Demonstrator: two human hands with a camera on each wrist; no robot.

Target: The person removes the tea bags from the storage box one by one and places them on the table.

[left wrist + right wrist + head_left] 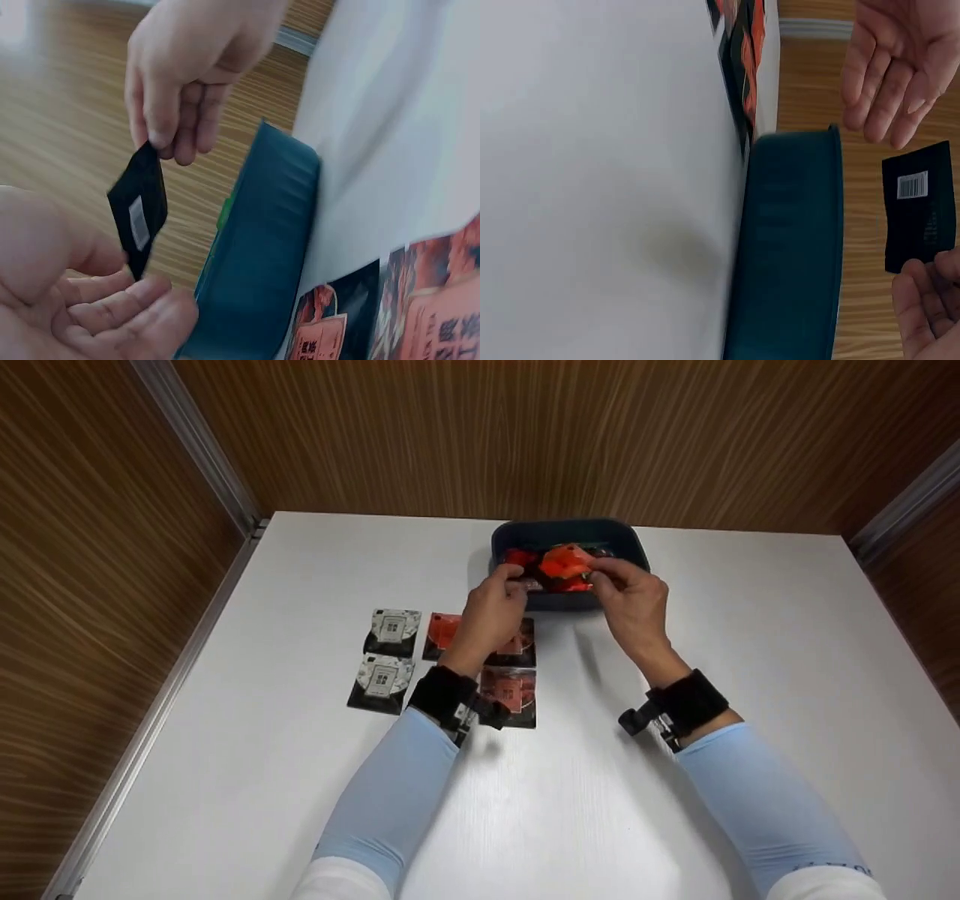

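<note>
The right hand (634,596) pinches one corner of a small packet (564,561) between curled fingertips (161,135). The left hand (491,611) is beside the packet with fingers (877,97) relaxed and spread, palm open; it holds nothing, and whether it touches the packet cannot be told.

In the head view the packet is at upper centre of the frame, above the dark teal bin (628,544), showing its orange-red face, long axis roughly left to right. In the left wrist view the packet (139,210) shows its black back with a white barcode label, hanging from the pinched upper corner, long axis running from upper right to lower left. In the right wrist view the packet (919,206) is at the right edge of the frame, long axis near vertical, barcode toward the top.

The bin stands on the white table (750,645), near its far edge. More red packets lie inside it.

Left of centre in the head view, flat packets lie in rows on the table: two black-and-white packets (391,631) at the left, red-and-black packets (516,690) beside them, partly hidden by the left wrist. Both forearms wear light blue sleeves (397,787) and black wrist straps.
</note>
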